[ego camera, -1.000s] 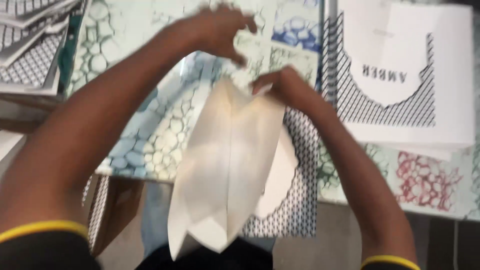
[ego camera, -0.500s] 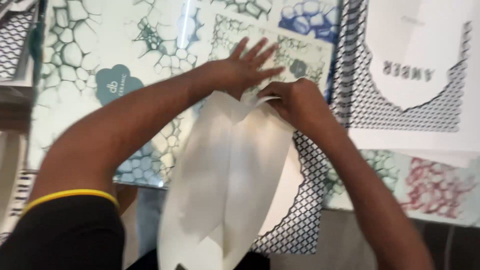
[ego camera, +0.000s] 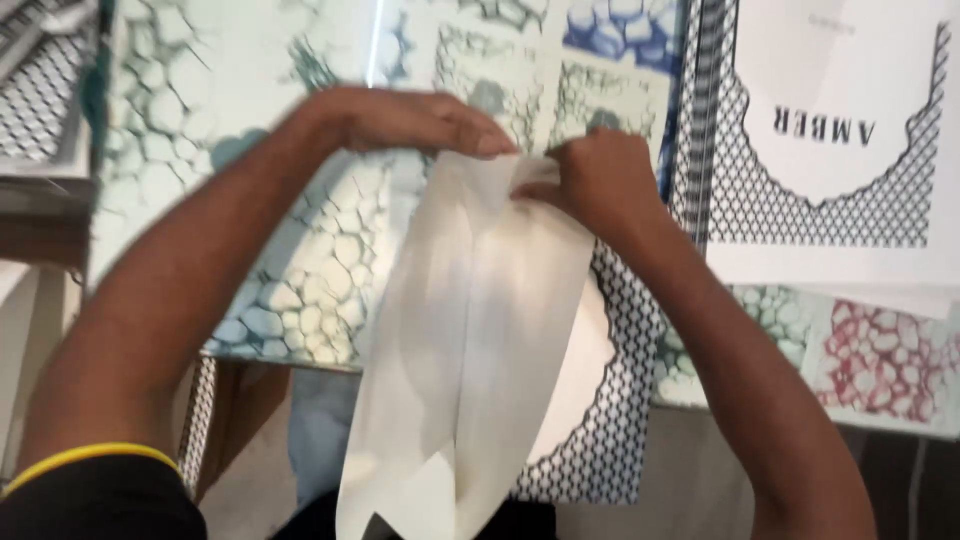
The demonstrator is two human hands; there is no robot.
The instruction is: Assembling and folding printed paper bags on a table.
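Your left hand and right hand pinch the white paper bag at its mouth. Pull them apart unevenly and the thin paper likely tears.

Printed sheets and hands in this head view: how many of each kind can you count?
Hands: 2, the left hand and right hand, both gripping the top edge of the white paper bag.
White paper bags: 1.
Flat sheets with black mesh print: 2, one under the bag, one at upper right.
Total: 5.
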